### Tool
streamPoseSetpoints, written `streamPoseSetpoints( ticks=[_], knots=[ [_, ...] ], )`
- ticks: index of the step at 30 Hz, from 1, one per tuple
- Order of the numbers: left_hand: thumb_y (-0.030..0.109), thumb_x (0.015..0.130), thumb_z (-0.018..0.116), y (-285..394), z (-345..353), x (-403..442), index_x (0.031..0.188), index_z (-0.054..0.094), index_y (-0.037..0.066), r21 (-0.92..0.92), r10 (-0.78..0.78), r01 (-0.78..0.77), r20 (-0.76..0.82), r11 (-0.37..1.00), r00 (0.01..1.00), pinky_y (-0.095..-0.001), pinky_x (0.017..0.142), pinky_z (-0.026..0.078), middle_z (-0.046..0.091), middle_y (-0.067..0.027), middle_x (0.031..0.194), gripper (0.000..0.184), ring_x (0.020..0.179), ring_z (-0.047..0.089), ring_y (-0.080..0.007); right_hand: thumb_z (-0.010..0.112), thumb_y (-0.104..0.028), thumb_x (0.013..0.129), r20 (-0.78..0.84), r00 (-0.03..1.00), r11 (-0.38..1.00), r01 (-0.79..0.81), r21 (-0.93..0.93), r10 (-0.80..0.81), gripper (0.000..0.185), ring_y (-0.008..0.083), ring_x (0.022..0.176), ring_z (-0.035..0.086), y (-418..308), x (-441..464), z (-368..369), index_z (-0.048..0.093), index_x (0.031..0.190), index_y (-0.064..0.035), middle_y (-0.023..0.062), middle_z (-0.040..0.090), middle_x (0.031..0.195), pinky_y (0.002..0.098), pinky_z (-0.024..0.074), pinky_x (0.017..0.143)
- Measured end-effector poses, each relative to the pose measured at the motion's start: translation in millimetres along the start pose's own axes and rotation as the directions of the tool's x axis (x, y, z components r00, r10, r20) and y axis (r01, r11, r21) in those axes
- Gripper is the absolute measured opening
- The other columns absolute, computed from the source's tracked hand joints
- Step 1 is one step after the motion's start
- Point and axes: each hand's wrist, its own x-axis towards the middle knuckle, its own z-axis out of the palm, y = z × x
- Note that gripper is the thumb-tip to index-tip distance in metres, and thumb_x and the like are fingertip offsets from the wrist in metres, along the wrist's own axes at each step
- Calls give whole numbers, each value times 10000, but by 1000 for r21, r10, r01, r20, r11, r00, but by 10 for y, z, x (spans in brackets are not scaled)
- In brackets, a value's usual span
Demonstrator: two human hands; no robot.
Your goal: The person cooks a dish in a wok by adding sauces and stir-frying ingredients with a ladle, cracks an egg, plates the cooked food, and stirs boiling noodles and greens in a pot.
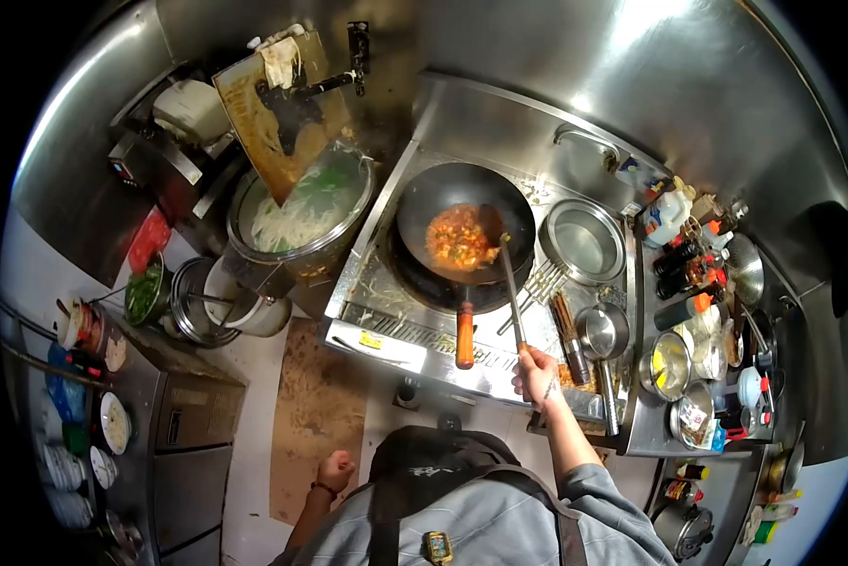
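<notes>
So R grip (536, 374) wraps the ladle (513, 297) near its end, prob b/c the wok (457, 187) is hot; L grip (335, 469) is a fist, nothing seen inside.

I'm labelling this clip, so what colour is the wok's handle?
The wok handle is reddish orange, best seen in the head view.

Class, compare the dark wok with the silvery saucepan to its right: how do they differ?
Colour: the wok is blackish inside, while the saucepan is silvery.
Size: the wok is much wider than the saucepan.
Contents: the wok holds reddish, chopped food; no food shows in the saucepan.
Shared: both are round, with one handle pointing toward the person.
</notes>
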Motion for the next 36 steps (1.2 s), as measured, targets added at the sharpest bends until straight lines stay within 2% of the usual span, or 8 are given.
streamPoseSetpoints(
  ticks=[9,12,20,22,25,30,32,36],
  knots=[
    [236,749,609,-31,123,-103,1110,530,23,10,24,-23,-107,1000,994,-333,770,480,616,-163,973,427,886,600,-244,461,-181,917,126,989,869,133,-477,-82,214,87,383,404,-315,-178,-193,555,950,8,4,451,534,233,317,338],
    [252,744,603,-152,191,51,1102,533,21,318,8,-19,36,948,999,-347,780,474,613,-166,982,432,910,596,-250,475,-202,905,16,980,865,185,-466,-201,267,111,418,447,-137,305,226,555,1058,2,17,494,564,264,373,390],
    [282,727,613,-577,214,14,1132,528,0,-127,92,-105,-104,986,990,-360,802,469,603,-172,1038,501,951,584,-280,528,-136,852,257,821,459,512,-726,-509,233,221,574,602,31,-39,-359,582,1032,1,138,615,681,318,484,568],
    [269,736,617,-405,131,-110,1134,538,12,283,-156,159,-34,946,987,-367,811,473,602,-170,1038,480,953,584,-277,496,-140,880,86,991,904,125,-410,-99,213,127,419,470,-251,-160,-429,558,1035,-7,39,512,559,263,393,398],
    [290,751,640,-1178,386,59,1121,554,25,-53,-90,83,-150,995,985,-377,817,477,600,-170,1040,463,955,584,-271,461,-155,908,4,972,933,227,-280,-236,161,99,371,409,-159,0,-304,498,861,-6,7,431,536,241,322,331],
    [349,740,691,-1149,543,299,1074,580,24,318,50,-50,7,947,999,-360,782,489,612,-132,1018,480,919,597,-237,483,-159,894,58,995,989,92,-119,-85,245,107,391,427,-118,262,23,531,1068,5,23,470,572,250,339,343],
    [303,744,685,-1184,563,367,1078,556,-9,-111,256,-252,23,961,966,-312,732,490,621,-97,943,474,827,605,-190,490,-165,890,124,991,991,73,-117,-58,283,107,394,430,-190,97,59,526,1113,6,24,476,577,249,343,345],
    [220,748,611,-823,376,158,1107,528,-4,-271,216,-242,-122,932,969,-270,693,475,610,-83,852,432,756,586,-132,519,-217,889,126,991,947,8,-321,34,307,97,414,433,-182,56,-108,542,1101,3,28,490,606,232,333,352]
  ],
)
